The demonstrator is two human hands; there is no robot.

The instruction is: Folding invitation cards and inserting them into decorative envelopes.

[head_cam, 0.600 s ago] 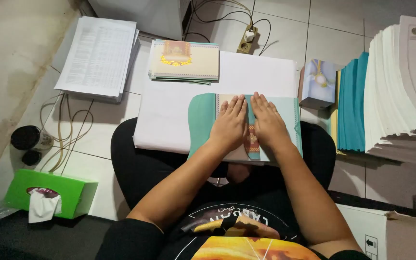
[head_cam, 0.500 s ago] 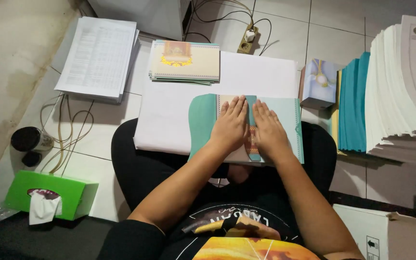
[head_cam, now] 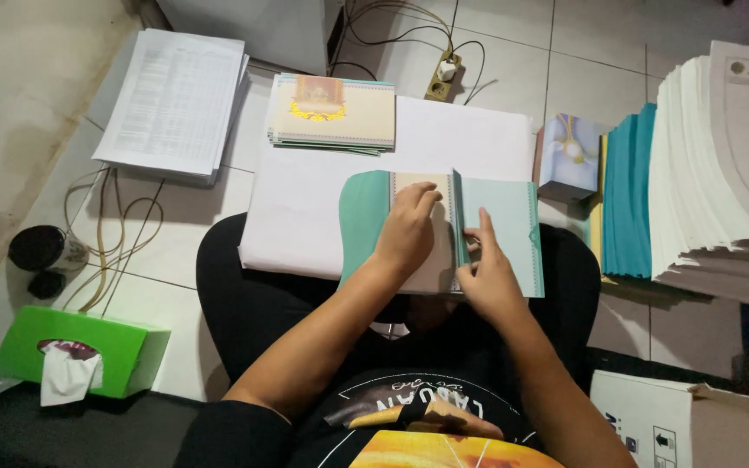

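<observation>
A teal folder (head_cam: 513,217) lies open on a big white sheet (head_cam: 305,208) across my lap. My left hand (head_cam: 407,227) presses flat on the cream certificate page (head_cam: 422,186) inside it, fingers pointing away from me. My right hand (head_cam: 487,273) sits beside it at the folder's right flap, which stands partly lifted along its inner edge; the fingers pinch or push that edge. The rounded teal left flap (head_cam: 361,221) lies flat.
A stack of cream certificates (head_cam: 333,113) lies ahead, a printed paper pile (head_cam: 175,104) at far left. Teal folders (head_cam: 626,195) and tall white paper stacks (head_cam: 721,173) stand right. A green tissue box (head_cam: 80,351), cables, a power strip (head_cam: 444,78) and a cardboard box (head_cam: 687,425) surround me.
Both hands lay flat side by side on the folder before. Now my right hand has drawn back toward me and the right flap's inner edge has risen.
</observation>
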